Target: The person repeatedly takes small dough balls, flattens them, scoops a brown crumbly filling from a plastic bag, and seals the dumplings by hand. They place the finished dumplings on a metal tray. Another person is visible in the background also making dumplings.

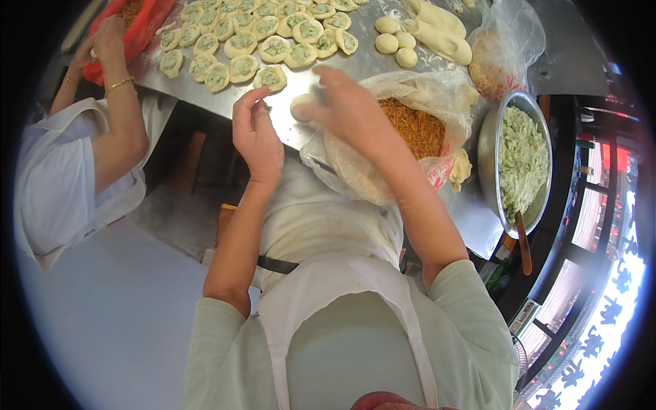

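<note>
My left hand point(258, 137) is at the steel table's front edge, its fingers loosely curled and nothing visible in it. To its right, my blurred right hand point(342, 110) has its fingers apart. A pale dough ball point(301, 106) lies beside its thumb; I cannot tell whether they touch. Just beyond my left fingertips sits a dough piece topped with pale green filling point(270, 77). Under and beside my right forearm, a clear plastic bag point(353, 171) stands open around a reddish-brown crumbly filling point(416, 130).
Several filled dough pieces point(241, 43) cover the steel table point(205, 100). Farther right are dough balls point(387, 43), a dough roll point(435, 31) and another plastic bag point(505, 46). A metal bowl point(489, 154) holds green filling and a spatula point(523, 246). A co-worker's hands point(108, 43) are at a red bag point(148, 25).
</note>
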